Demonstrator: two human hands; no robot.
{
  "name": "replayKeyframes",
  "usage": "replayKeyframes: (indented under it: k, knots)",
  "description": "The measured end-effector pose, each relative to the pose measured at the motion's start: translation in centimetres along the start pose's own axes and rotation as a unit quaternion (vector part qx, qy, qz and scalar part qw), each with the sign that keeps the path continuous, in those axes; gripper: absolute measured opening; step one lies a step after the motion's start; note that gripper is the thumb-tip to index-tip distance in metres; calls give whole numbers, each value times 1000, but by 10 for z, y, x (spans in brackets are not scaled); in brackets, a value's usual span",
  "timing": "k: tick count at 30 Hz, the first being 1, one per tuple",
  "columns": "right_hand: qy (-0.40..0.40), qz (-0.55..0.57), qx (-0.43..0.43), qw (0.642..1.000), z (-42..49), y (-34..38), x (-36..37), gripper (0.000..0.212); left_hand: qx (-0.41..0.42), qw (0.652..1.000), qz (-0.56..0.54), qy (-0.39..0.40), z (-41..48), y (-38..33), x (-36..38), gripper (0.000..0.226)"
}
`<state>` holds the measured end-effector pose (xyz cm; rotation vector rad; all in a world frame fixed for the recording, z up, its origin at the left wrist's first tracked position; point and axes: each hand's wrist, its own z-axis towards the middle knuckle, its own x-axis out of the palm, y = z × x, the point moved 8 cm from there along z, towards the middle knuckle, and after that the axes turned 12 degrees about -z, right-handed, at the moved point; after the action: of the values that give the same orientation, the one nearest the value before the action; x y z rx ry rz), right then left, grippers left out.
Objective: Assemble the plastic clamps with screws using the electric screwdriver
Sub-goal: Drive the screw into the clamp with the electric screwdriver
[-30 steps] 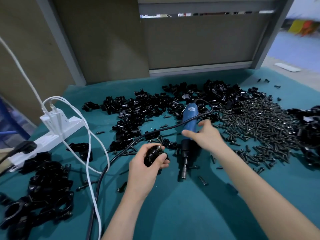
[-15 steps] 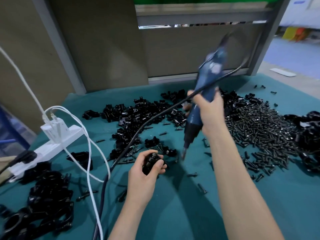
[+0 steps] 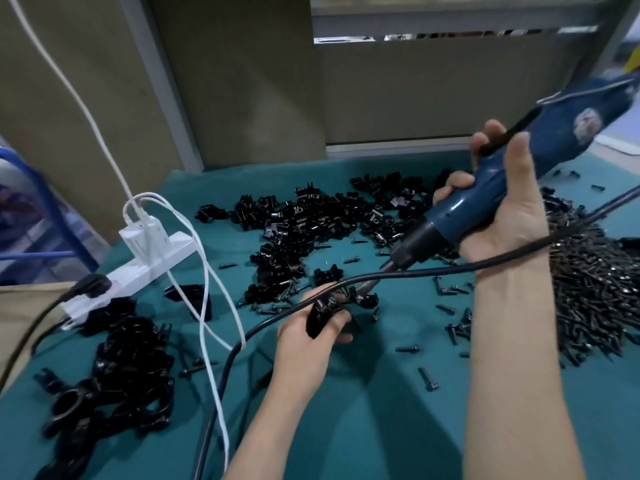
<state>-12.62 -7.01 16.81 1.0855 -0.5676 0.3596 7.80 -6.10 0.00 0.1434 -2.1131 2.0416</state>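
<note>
My right hand grips the blue electric screwdriver, tilted with its bit end pointing down-left at the black plastic clamp that my left hand holds just above the teal table. The bit tip is at or touching the clamp; the contact itself is hidden by the tool's black cord, which crosses in front of it. A pile of loose black clamp parts lies behind the hands. A heap of black screws lies to the right.
A white power strip with plugs and white cables sits at the left. Assembled black clamps are heaped at the near left. Stray screws lie scattered near my right forearm. Grey panels stand behind the table.
My right hand picked the screwdriver up off the table, lifted it high, then swung its bit down-left to the clamp. My left hand kept holding the clamp.
</note>
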Motion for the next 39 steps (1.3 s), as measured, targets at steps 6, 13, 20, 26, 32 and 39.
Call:
replayKeyframes:
  k: [6,13,20,26,32,39]
  knots:
    - [-23,-2,21,1000,8,-16,-2,50,10,999,29,42,-2,-1,3,38]
    - [-70,-21,55,996,11,-31,-13,24,-7,996,19,84,-5,-1,10,22]
    - [-70,4,85,994,14,-45,-16,23,-1,993,16,115,-6,0,11,21]
    - [-60,25,124,990,15,-55,-20,13,-23,989,28,140,-6,6,14,11]
    - [-48,56,118,990,18,-62,-20,5,-52,990,-13,131,-3,9,10,13]
    - [6,90,108,990,18,-65,-7,8,-85,985,-53,143,-6,5,12,8]
